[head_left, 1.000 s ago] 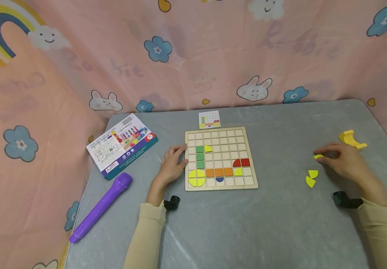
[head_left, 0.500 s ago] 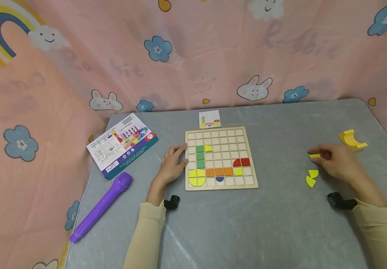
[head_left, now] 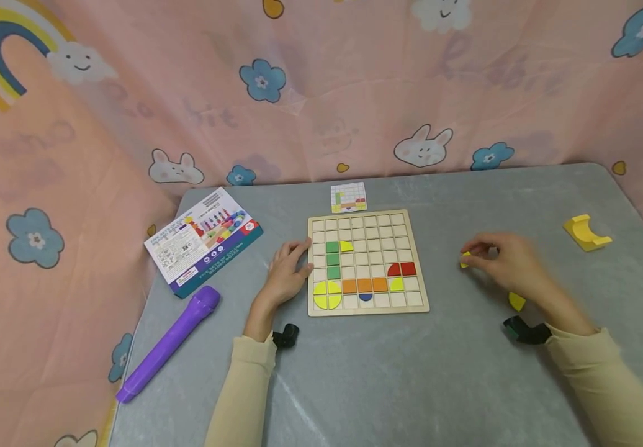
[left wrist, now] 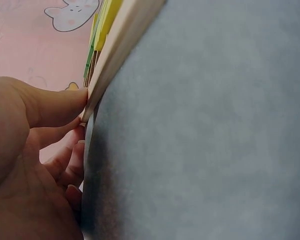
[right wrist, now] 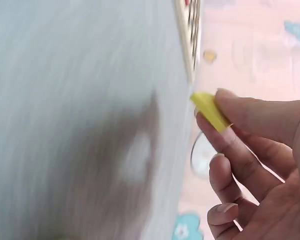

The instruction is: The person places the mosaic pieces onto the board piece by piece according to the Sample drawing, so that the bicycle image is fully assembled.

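Between thumb and fingertip, my right hand pinches a yellow wooden piece, held above the table to the right of the grid board. Its exact shape is partly covered by the fingers. My left hand rests at the left edge of the wooden grid board, thumb and fingertips touching its side. On the board lie several green squares, orange squares, yellow quarter-circles, red pieces and a blue half-circle. Another yellow piece lies under the right wrist.
A small pattern card lies behind the board. To the left are a printed box and a purple microphone-shaped stick. A yellow curved block stands at the right. Behind the table hangs a pink curtain.
My right hand has carried the yellow piece leftward, away from the loose yellow pieces and toward the board. The left hand and the board have stayed in place.
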A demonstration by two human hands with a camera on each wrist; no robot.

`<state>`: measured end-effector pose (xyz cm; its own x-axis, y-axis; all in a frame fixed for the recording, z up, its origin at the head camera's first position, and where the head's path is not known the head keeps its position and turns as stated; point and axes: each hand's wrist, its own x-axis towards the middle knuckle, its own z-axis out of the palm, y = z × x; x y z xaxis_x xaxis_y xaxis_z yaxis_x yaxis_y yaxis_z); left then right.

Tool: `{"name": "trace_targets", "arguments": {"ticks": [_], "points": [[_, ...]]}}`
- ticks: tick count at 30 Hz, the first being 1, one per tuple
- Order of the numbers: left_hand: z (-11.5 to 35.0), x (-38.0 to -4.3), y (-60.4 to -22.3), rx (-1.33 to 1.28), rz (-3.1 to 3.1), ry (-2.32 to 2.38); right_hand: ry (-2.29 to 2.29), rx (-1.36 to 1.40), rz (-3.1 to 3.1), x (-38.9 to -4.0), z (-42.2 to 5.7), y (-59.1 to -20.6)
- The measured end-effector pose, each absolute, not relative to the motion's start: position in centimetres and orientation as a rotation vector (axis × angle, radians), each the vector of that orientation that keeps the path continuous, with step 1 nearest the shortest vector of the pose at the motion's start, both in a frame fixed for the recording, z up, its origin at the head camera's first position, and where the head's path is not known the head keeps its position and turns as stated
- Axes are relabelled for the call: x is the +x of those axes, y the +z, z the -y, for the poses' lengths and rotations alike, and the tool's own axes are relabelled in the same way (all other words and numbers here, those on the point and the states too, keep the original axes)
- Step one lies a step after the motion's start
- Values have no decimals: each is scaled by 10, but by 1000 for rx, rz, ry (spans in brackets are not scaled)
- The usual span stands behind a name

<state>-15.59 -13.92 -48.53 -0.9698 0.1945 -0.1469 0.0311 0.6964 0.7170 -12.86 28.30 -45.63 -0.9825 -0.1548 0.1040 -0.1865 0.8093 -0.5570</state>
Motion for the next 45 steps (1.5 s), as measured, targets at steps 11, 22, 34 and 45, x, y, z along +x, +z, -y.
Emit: {"name": "trace_targets", "arguments": {"ticks": [11, 22, 34, 45], "points": [[139, -156, -485, 174, -2691, 1139, 1045, 561, 3009, -127, -243, -451], [139, -154, -486, 171, -2690, 1141, 1079, 643, 3042, -123, -222, -454], [139, -154, -486, 183, -2700, 1151, 1206, 648, 3059, -121, -207, -458], [138, -154, -483, 187, -2702, 1139, 1104, 651, 2993, -122, -199, -463]]}}
